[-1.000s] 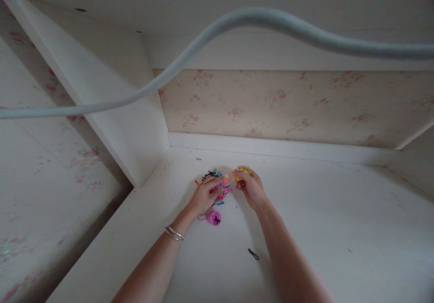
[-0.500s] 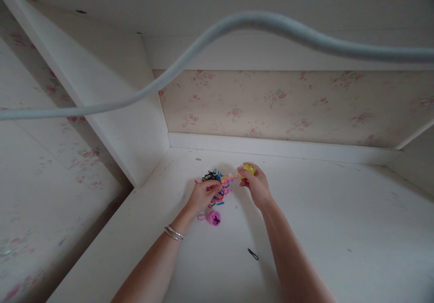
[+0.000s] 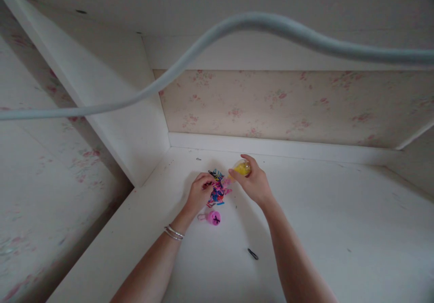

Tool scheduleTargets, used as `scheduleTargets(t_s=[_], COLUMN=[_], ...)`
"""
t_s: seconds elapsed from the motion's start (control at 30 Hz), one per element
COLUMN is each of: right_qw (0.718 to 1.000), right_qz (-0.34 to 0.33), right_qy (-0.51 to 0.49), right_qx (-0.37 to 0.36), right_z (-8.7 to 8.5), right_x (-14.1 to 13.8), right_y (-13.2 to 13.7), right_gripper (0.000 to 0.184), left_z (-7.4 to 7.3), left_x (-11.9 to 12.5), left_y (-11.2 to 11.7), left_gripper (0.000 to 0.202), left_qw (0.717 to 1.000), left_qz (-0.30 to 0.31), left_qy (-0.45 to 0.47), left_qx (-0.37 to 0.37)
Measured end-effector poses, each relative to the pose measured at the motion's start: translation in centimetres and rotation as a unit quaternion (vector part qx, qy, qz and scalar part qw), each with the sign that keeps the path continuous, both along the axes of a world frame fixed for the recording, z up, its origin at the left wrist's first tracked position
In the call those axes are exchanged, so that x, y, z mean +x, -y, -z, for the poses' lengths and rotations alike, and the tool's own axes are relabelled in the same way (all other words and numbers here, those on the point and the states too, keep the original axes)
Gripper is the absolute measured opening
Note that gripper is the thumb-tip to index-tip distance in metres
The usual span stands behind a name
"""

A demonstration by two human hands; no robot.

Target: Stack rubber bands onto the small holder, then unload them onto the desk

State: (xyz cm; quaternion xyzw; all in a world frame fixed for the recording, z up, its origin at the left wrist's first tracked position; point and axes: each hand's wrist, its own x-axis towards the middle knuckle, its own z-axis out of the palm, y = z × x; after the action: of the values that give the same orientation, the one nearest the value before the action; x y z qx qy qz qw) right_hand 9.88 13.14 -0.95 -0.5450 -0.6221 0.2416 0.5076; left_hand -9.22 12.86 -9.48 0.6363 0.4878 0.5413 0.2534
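A loose pile of small hair ties (image 3: 219,192) in pink, blue, red and black lies on the white surface. At its left edge is my left hand (image 3: 198,194), its fingers curled together; dark and reddish bits show under the fingertips, and I cannot make out what they hold. My right hand (image 3: 254,183) grips a small clear container (image 3: 242,168) with yellow contents, tilted just above and right of the pile. Some pink and pale pieces lie by its lower end. Below the pile sits a pink cup-shaped lid (image 3: 214,218) with a loop and a dark cross mark.
A black looped band (image 3: 252,254) lies nearer me, and a tiny dark loop (image 3: 198,159) lies near the back. The white shelf surface (image 3: 322,212) is bounded by a side panel (image 3: 118,90) and a low back ledge (image 3: 288,149). A pale cable (image 3: 257,20) crosses the upper view.
My left hand has drawn back to the pile's left side, uncovering more colourful ties. My right hand has shifted slightly left and up, and more of the container shows. Fewer black ties are visible.
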Motion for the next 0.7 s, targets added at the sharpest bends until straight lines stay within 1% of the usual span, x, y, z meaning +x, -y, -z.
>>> scheduleTargets(t_s=[0.1, 0.23, 0.3, 0.4, 0.57, 0.7], right_qw=[1.0, 1.0, 0.999, 0.996, 0.984, 0.973], right_qz=[0.013, 0.016, 0.014, 0.002, -0.025, -0.03], right_qy=[0.006, 0.0, -0.035, -0.084, -0.16, -0.207], right_qx=[0.001, -0.004, -0.002, -0.015, -0.073, -0.101], right_z=[0.1, 0.1, 0.2, 0.5, 1.2, 1.5], right_x=[0.0, -0.1, -0.2, -0.5, -1.0, -0.8], right_y=[-0.1, -0.1, -0.1, -0.1, -0.6, -1.0], right_gripper=[0.061, 0.058, 0.056, 0.055, 0.052, 0.051], left_z=[-0.2, -0.6, -0.8, -0.9, -0.7, -0.6], left_x=[0.0, 0.4, 0.7, 1.1, 1.2, 1.0], left_y=[0.4, 0.8, 0.9, 1.0, 0.9, 0.7], left_gripper=[0.024, 0.016, 0.015, 0.019, 0.028, 0.029], left_qw=[1.0, 0.997, 0.995, 0.994, 0.986, 0.982], left_qz=[0.007, 0.036, 0.055, 0.075, 0.086, 0.083], left_qy=[-0.008, -0.006, -0.002, 0.006, 0.068, 0.096], left_qx=[-0.012, -0.063, -0.079, -0.081, -0.122, -0.14])
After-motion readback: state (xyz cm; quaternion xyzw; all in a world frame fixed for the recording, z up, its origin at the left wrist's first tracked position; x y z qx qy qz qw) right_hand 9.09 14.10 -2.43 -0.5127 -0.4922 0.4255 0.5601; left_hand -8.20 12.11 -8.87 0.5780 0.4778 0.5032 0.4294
